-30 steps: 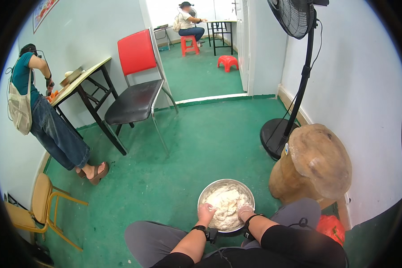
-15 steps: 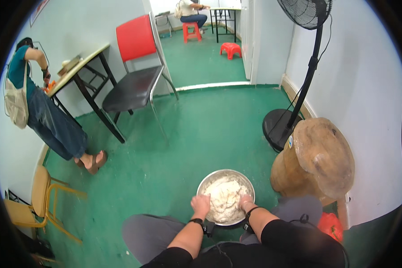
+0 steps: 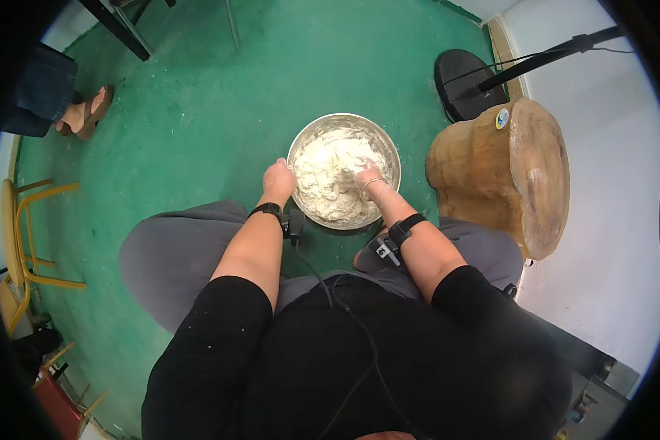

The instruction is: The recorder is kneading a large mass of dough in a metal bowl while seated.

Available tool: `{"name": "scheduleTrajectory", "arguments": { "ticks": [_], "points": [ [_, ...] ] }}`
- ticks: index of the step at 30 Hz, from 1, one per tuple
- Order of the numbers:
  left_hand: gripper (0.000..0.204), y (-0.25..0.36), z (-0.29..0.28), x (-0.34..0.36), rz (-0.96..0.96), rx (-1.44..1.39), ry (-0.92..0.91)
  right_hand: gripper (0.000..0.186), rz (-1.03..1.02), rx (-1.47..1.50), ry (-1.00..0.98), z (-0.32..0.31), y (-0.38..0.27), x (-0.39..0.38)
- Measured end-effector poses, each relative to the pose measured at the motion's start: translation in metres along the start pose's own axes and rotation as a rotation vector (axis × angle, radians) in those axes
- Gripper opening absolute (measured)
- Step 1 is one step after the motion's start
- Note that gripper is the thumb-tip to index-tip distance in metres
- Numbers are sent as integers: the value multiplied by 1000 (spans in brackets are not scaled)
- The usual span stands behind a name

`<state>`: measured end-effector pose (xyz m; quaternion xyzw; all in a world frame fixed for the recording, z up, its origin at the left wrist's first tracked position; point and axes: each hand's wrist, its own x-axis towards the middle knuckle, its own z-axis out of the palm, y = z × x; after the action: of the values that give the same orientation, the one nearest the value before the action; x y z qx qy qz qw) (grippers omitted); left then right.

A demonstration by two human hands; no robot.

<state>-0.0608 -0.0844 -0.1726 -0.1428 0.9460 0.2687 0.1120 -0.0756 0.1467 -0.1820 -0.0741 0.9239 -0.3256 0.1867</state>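
Well left of the left hand (image 3: 279, 179), a yellow chair (image 3: 10, 227) is seen on the green floor (image 3: 198, 132). The left hand is curled narrow on the left rim of a metal bowl (image 3: 379, 136). Pale dough (image 3: 328, 176) is held in the bowl, between both hands. The right hand (image 3: 369, 180) is pressed into the dough; its blurred finger spread cannot be told. Right of it, a wooden stump (image 3: 484, 158) is seen, with a black fan base (image 3: 463, 81) beyond.

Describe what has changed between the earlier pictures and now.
The view has tipped down, losing the doorway. The left hand has moved left, from inside the bowl to its left rim; the right hand stays in the dough. The bowl remains on the floor.
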Motion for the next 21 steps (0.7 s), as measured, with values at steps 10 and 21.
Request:
{"name": "scheduleTrajectory", "arguments": {
  "ticks": [10,21],
  "points": [
    [42,33,14,-7,-127,-244,72,29,126,-514,-83,15,-51,1],
    [40,30,22,-6,-276,-386,174,29,426,-454,-311,24,-68,53]
  ]
}}
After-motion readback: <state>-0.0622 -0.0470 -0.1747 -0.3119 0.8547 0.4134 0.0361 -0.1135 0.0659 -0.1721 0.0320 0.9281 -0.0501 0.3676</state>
